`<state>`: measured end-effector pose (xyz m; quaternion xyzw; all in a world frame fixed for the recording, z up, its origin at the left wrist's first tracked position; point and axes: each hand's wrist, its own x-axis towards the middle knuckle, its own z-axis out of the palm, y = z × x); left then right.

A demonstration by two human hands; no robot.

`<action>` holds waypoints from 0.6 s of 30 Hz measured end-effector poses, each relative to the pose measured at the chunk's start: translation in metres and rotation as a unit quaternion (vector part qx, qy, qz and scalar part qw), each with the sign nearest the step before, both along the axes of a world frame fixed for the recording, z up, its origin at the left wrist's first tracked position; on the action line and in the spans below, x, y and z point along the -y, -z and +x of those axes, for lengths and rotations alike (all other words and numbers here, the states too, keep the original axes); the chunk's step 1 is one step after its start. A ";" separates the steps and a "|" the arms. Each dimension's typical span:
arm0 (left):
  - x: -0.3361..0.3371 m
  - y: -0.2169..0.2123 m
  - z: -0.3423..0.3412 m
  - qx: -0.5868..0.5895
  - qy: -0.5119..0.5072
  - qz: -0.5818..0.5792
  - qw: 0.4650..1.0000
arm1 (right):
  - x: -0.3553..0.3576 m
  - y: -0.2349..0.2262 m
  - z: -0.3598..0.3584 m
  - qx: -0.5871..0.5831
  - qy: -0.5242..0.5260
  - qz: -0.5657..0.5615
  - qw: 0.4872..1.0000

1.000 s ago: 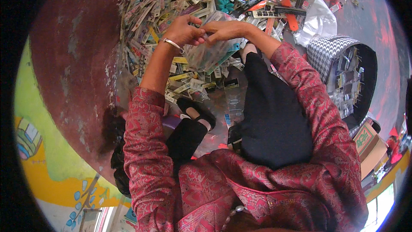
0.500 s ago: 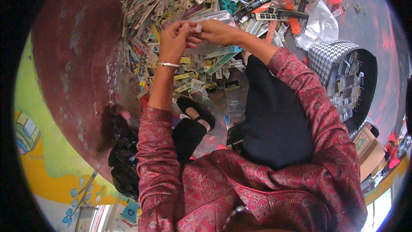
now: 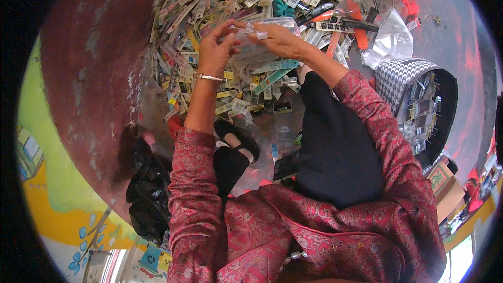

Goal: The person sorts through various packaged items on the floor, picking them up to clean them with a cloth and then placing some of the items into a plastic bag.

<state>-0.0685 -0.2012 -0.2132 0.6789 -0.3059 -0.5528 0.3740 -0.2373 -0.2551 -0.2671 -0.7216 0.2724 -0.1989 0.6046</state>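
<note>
My left hand (image 3: 216,50), with a bangle at its wrist, is raised over a heap of packaging strips (image 3: 183,15). Its fingers are curved and the thumb stands apart from the index finger, near my right fingertips. My right hand (image 3: 280,41) is closed on a piece of clear crumpled plastic (image 3: 257,32), whitish where it bunches at the fingers. More transparent film shows under the hands, and I cannot tell whether it is the same piece. A teal coiled band (image 3: 283,8) lies just beyond.
To the right stand a houndstooth-patterned container (image 3: 401,76) holding small clear packets and a cardboard box (image 3: 445,186). A silvery bag (image 3: 390,39) and orange and black strips (image 3: 360,23) lie at the heap's right side. A black plastic bag (image 3: 149,199) sits at left, near my foot (image 3: 236,139).
My left thumb has parted from the fingertips it was pressed against. My right hand has shifted slightly right, and more of the crumpled plastic shows at its fingers.
</note>
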 end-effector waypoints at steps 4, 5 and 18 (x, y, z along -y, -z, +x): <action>0.011 0.003 -0.008 -0.041 -0.006 -0.026 0.999 | 0.002 -0.006 -0.005 -0.040 0.022 -0.048 0.998; 0.013 0.000 -0.011 -0.012 0.000 -0.040 0.999 | 0.002 -0.014 -0.006 -0.073 0.019 -0.026 0.997; 0.018 0.028 -0.001 -0.046 0.021 0.053 0.997 | 0.005 0.002 -0.005 0.022 0.050 0.134 0.990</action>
